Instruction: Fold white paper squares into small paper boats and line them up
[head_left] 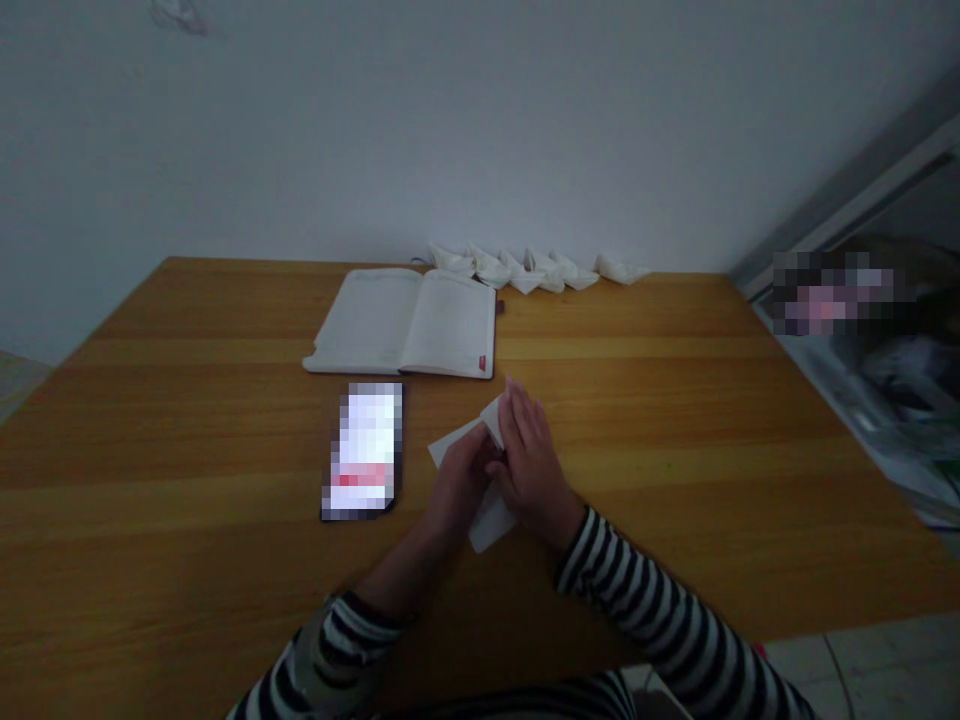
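Note:
A white sheet of paper (487, 522) lies partly folded on the wooden table (187, 440). My left hand (459, 482) presses on the sheet's left part with its fingers curled onto it. My right hand (531, 458) lies over the paper with its fingers stretched together, pressing a folded flap near the top corner. Both sleeves are black-and-white striped.
An open notebook (409, 322) lies behind the hands. A phone (364, 450) with a lit screen rests to the left of the paper. Several folded white paper shapes (525, 268) line the table's far edge by the wall. Cluttered objects sit beyond the right edge.

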